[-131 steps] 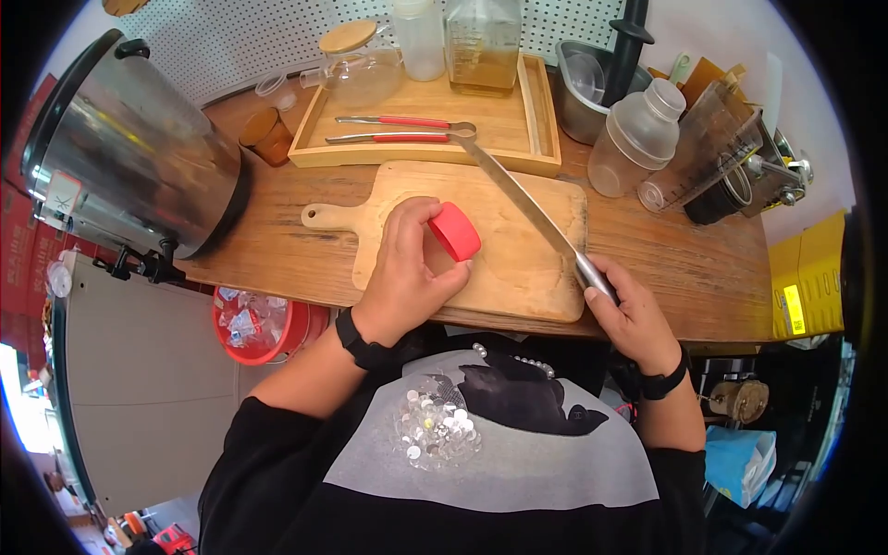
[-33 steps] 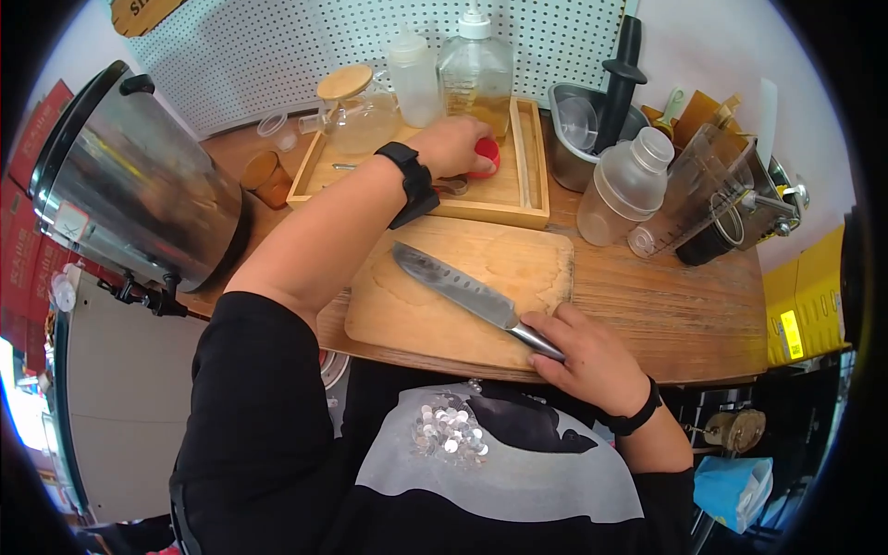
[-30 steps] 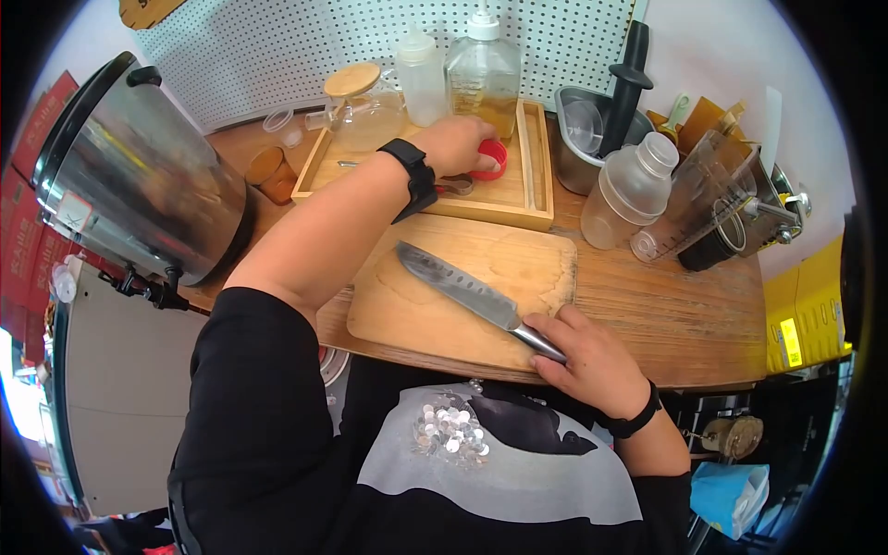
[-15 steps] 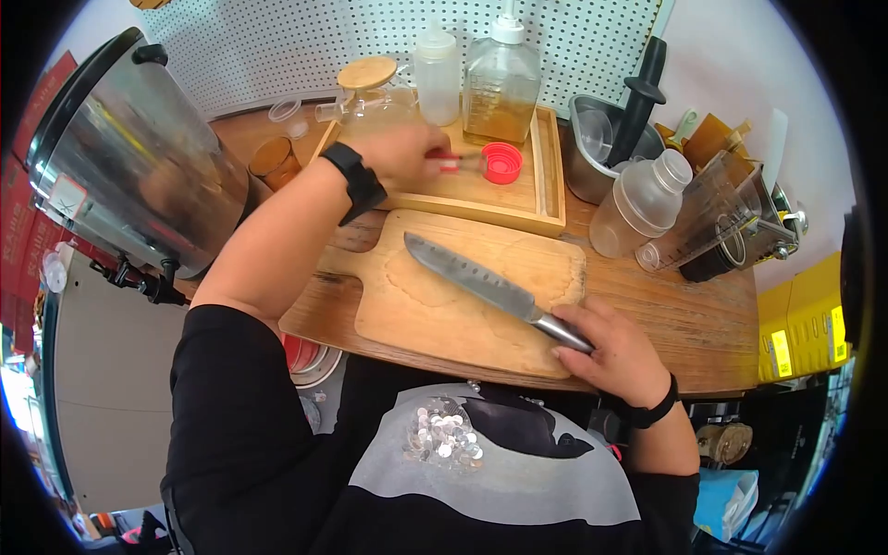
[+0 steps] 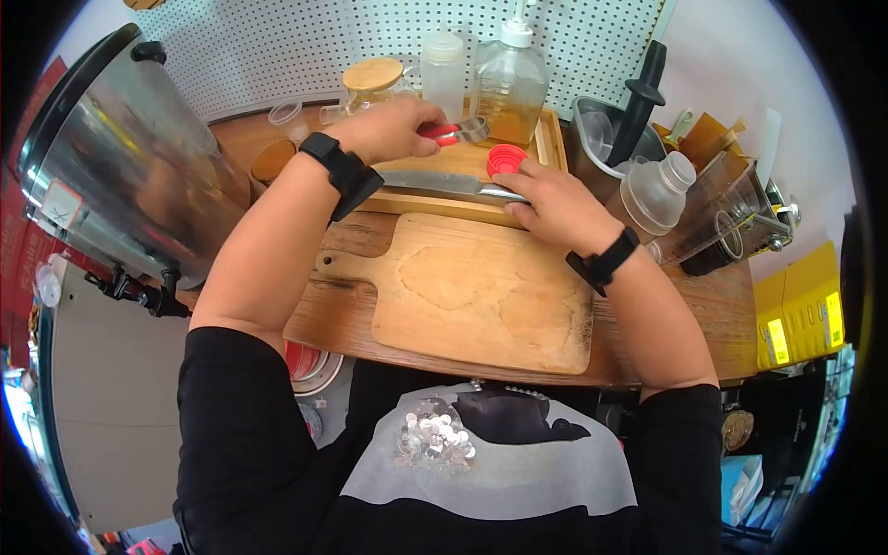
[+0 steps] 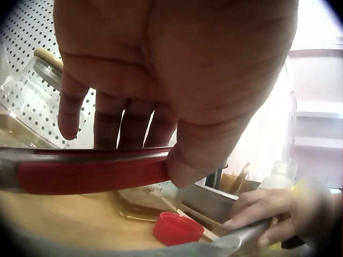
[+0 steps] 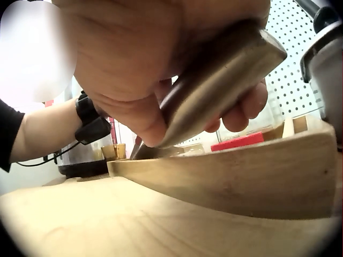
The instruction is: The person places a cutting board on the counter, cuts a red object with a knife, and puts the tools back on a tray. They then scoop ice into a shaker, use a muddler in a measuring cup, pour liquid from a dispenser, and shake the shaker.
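My left hand [image 5: 393, 129] pinches a pair of red-handled metal tongs [image 6: 96, 174] above the wooden tray [image 5: 435, 208], thumb on one side and fingers on the other. My right hand [image 5: 564, 205] grips the steel handle of a long knife [image 5: 439, 182]. In the head view its blade points left and overlaps the tray's front part. A red round cap [image 5: 504, 159] lies in the tray just beyond the right fingertips; the left wrist view shows that cap [image 6: 177, 229] too. Nearer me is a wooden cutting board [image 5: 481, 296] with its handle to the left.
Behind my hands stand a wood-lidded glass teapot [image 5: 373, 76], a squeeze bottle [image 5: 442, 72] and a pump bottle [image 5: 509, 88]. A metal container [image 5: 592, 176] and a clear shaker [image 5: 664, 190] stand right, a large dispenser [image 5: 111, 166] and an amber cup [image 5: 274, 160] left.
My left hand set the red cap down in the tray and picked up the tongs, now lifted. My right hand carried the knife off the cutting board, forward and left to the tray.
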Demonstrator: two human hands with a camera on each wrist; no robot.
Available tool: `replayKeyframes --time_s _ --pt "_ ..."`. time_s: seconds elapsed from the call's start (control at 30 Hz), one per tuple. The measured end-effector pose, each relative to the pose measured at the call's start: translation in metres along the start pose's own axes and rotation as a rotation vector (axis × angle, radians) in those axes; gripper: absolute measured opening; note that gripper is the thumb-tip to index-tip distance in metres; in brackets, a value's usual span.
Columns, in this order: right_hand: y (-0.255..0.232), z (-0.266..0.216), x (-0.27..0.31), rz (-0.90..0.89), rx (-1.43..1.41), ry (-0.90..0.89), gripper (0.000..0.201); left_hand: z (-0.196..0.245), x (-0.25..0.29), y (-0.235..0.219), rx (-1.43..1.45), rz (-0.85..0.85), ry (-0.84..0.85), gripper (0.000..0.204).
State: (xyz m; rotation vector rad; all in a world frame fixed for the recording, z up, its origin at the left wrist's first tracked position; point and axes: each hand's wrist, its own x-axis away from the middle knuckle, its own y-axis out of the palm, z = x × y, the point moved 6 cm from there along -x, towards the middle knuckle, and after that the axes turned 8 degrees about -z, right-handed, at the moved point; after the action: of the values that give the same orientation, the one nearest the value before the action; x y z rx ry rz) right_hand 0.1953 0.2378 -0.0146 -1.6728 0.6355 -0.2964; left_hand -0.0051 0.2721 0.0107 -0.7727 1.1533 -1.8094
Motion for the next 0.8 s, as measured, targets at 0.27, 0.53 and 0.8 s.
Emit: replayKeyframes --time_s 0.27,0.53,0.8 --pt "0.027 0.021 -0.019 -0.133 -0.231 0.087 0.038 0.016 -0.009 0.028 -0.182 -0.060 -0.041 0.035" --pt "0.033 0.026 -0.020 -0.119 -0.224 0.092 0.034 0.011 -0.009 0.037 -0.207 -0.061 -0.066 0.032" --pt "-0.008 -0.015 0.042 0.182 -0.224 -0.132 0.028 0.011 0.006 0.042 -0.181 0.109 0.071 0.035"
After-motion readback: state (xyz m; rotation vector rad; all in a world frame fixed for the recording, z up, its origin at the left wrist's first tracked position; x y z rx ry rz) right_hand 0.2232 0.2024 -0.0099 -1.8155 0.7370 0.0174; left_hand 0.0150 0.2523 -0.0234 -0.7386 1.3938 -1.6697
